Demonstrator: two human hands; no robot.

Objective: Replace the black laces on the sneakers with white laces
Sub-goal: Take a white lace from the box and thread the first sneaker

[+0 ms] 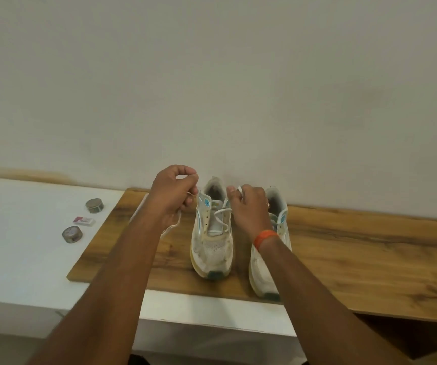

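Where the picture is closest, two bare arms come up from the bottom edge, and both are cut off there. The right arm has an orange band (264, 237) at the wrist. This arm covers most of the right shoe (263, 270), so only its side, toe and heel hole show.

Both shoes stand on a wood board (356, 259), toes pointing at the person. The board lies partly on a white table (14, 246). The board's right end runs out of the picture.

The left shoe (212, 248) is easy to see. It is white and dirty. A white lace (221, 218) goes through its lower holes and crosses over the tongue. The top holes on its left side have no lace in them.

The left hand (175, 194) is just left of this shoe, held up in a fist. It pinches one end of the lace, and the rest hangs down in a blurry loop to the board. The right hand (249, 208) is over the gap between the shoes. Its fingers curl around the other end, and a bit of lace sticks out by the fingers.

On the table are two small round tins (95, 206) and a little flat box (84, 221). Their labels are too blurry to read.

Behind it all is a plain wall (238, 88).
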